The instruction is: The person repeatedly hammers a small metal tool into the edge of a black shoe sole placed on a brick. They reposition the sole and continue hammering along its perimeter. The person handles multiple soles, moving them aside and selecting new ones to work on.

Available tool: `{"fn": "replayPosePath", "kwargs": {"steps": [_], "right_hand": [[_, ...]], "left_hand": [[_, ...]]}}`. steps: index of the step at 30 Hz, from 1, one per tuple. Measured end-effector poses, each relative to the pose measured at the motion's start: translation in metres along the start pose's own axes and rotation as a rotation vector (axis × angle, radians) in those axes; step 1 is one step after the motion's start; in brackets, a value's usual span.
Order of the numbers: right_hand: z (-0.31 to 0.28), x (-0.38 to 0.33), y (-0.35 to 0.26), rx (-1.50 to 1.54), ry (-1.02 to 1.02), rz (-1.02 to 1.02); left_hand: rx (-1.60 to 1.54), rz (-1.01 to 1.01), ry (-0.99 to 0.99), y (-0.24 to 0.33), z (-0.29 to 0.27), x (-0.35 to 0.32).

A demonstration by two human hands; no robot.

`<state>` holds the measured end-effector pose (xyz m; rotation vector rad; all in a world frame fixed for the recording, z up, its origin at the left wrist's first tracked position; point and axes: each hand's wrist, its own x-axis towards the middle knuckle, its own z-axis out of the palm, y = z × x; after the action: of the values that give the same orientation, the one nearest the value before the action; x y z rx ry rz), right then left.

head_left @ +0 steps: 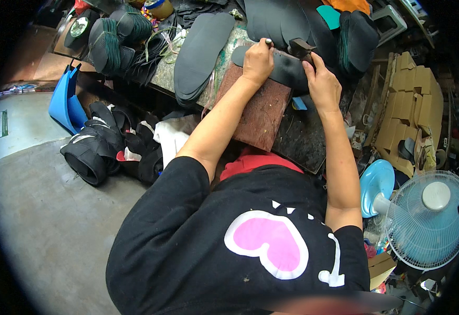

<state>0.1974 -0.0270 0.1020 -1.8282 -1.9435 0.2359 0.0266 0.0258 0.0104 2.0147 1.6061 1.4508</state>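
the work looks partway through: 1 dark grey foam sole [287,69] lies across a reddish-brown rectangular block [255,113], though i cannot tell how much of it is finished. the left hand [259,64] has its fingers closed round a slim metal-topped tool [268,41]; the right hand's [324,86] wrap a dark-headed hammer [300,47]. more loose grey soles [200,52] sit on the stained, cluttered bench [305,139]; a white-and-blue round fan [423,226] stands at right.

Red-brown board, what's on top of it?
A dark sole lies across the far end of the board, with the left hand over it. The board's surface beneath the sole is covered; the forearm hides more.
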Motion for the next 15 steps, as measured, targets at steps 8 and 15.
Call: {"fn": "replayPosePath", "kwargs": {"steps": [8, 15], "right_hand": [[0.017, -0.007, 0.014, -0.091, -0.074, 0.059], [-0.023, 0.001, -0.012, 0.04, 0.133, -0.066]], "left_hand": [[-0.564, -0.438, 0.053, -0.011, -0.002, -0.002], [-0.31, -0.294, -0.062, -0.009, -0.006, 0.002]]}}
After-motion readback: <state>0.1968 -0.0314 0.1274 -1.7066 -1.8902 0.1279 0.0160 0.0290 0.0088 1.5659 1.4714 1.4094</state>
